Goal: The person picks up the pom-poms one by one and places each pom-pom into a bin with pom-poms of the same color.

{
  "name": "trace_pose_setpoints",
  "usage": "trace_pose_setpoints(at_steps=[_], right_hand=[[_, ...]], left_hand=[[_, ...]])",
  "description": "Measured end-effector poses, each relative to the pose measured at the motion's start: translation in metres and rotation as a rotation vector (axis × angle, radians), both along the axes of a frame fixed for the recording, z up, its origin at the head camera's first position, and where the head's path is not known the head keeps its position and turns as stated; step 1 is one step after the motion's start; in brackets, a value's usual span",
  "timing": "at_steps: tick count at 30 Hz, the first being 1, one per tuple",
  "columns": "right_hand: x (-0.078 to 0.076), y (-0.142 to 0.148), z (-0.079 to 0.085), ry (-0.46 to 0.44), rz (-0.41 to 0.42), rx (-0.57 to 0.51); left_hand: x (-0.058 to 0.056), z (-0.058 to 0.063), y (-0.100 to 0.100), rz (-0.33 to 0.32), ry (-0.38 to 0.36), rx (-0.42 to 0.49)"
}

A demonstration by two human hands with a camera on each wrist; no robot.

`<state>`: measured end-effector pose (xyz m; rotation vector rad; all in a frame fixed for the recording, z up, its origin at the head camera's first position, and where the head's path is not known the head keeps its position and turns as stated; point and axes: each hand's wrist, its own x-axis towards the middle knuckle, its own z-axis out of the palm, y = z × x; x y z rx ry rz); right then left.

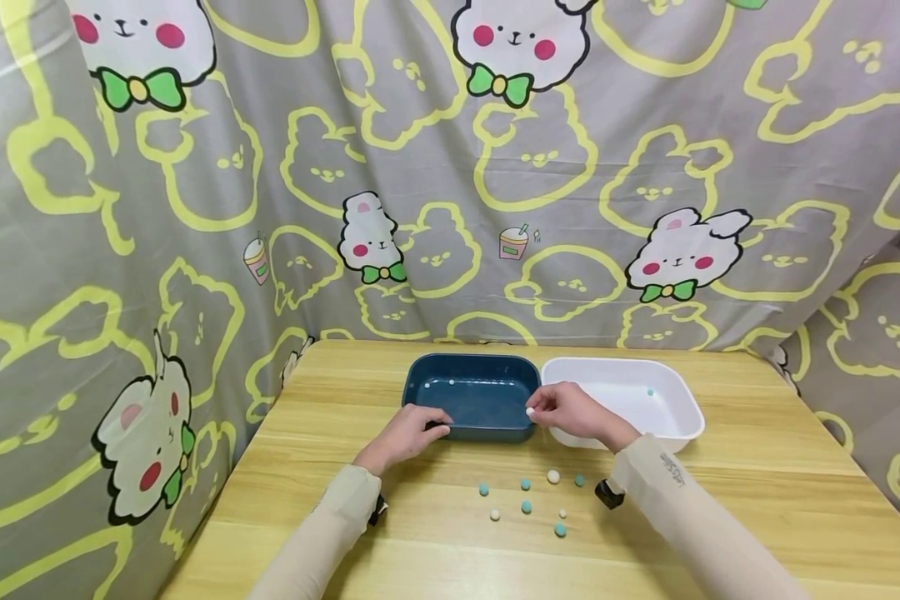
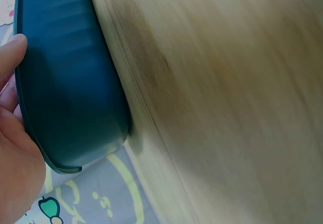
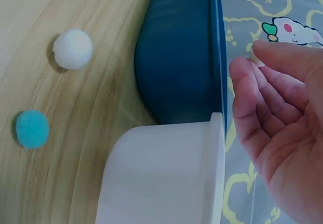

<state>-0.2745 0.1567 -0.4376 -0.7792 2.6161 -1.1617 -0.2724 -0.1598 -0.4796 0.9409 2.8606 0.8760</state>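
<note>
My right hand [image 1: 570, 408] pinches a small white ball [image 1: 530, 412] between thumb and fingertips, above the right end of a dark blue tub [image 1: 487, 407]. In the right wrist view that ball [image 3: 256, 57] is mostly hidden by the thumb. At the near rim of the blue tub, my left hand [image 1: 408, 433] holds the edge, its thumb [image 2: 15, 50] outside and the other fingers over the inside. Small white balls [image 1: 452, 382] lie within the blue tub. Beside it, a white tub [image 1: 675, 400] has one teal ball [image 1: 651, 392] in it.
Several loose teal balls [image 1: 526, 507] and white balls [image 1: 553, 477] are scattered on the wooden table [image 1: 757, 500] between my forearms. A patterned curtain [image 1: 435, 167] hangs behind the table and along its sides. Both tubs stand side by side near the back edge.
</note>
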Motion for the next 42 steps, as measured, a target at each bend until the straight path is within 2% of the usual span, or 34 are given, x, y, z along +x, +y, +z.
trace_pose_setpoints(at_steps=[8, 20, 32, 42], right_hand=[[-0.008, -0.006, -0.005, -0.027, -0.014, -0.002], [-0.021, -0.014, -0.005, 0.015, -0.083, 0.069], [-0.033, -0.013, -0.003, 0.011, -0.126, 0.096], [-0.042, -0.014, -0.005, 0.028, -0.126, 0.103]], left_hand=[[0.001, 0.001, 0.0, 0.006, 0.006, -0.007], [0.002, -0.001, 0.0, -0.001, 0.01, -0.006], [0.002, -0.001, 0.0, 0.005, 0.013, -0.004], [0.001, -0.002, 0.0, -0.004, 0.013, -0.006]])
